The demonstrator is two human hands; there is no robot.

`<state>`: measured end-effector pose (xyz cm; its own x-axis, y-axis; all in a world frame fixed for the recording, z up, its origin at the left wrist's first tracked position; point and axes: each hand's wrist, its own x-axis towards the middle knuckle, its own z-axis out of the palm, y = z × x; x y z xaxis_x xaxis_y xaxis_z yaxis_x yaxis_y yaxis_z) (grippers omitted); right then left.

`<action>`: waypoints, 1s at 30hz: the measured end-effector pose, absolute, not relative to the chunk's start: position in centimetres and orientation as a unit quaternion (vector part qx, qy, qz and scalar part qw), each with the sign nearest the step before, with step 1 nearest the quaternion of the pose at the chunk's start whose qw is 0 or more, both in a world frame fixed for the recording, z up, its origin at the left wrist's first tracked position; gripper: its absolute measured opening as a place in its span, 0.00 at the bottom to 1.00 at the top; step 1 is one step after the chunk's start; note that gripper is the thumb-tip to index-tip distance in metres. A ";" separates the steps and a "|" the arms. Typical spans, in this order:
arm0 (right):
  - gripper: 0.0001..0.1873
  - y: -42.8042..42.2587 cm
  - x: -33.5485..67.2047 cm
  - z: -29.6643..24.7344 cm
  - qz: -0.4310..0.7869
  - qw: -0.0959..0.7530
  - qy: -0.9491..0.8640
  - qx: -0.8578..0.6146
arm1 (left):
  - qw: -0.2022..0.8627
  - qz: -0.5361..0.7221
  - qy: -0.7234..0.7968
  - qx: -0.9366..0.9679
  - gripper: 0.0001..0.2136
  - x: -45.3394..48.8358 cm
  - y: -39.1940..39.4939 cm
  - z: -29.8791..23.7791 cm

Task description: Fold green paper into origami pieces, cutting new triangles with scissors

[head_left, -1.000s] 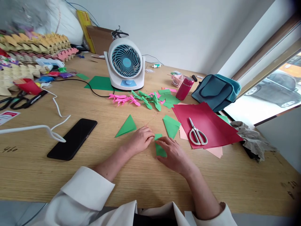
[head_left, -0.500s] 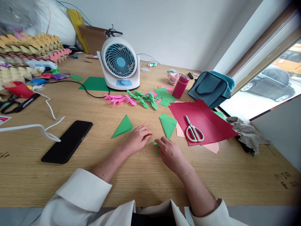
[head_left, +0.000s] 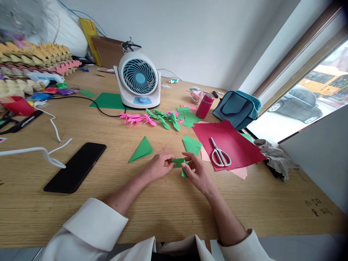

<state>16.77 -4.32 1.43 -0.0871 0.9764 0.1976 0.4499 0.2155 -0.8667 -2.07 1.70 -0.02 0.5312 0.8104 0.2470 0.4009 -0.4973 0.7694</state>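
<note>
Between my two hands is a small folded piece of green paper (head_left: 178,162), held just above the table. My left hand (head_left: 160,165) pinches its left end between thumb and fingers. On the other side, my right hand (head_left: 197,172) grips the paper with thumb and fingers, and a green flap hangs below them. A green folded paper triangle (head_left: 141,149) lies beyond my left hand. Another green folded paper (head_left: 191,145) rests just past my right hand, beside the red paper sheets (head_left: 239,148). White-handled scissors (head_left: 220,154) lie on those sheets.
A black phone (head_left: 76,166) lies at left near a white cable (head_left: 35,149). Farther back stand a white fan (head_left: 140,79), a red bottle (head_left: 204,106) and a teal bag (head_left: 236,108). Pink (head_left: 136,119) and green folded paper shapes (head_left: 165,117) lie before the fan.
The green paper, mostly hidden under my right hand before, is now raised between both hands. My left hand has moved right and taken its left end; my right hand has turned, showing its thumb.
</note>
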 end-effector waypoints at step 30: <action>0.19 -2.0 21.5 3.1 0.459 0.383 -0.552 -0.581 | 0.356 0.322 0.377 0.792 0.09 -2.7 2.9 -0.8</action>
<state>21.47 -1.98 3.07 -0.0312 0.9933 -0.1110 0.2906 -0.0972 -0.9519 -2.74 2.90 -0.75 0.5085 0.8265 0.2413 0.3686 -0.4623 0.8065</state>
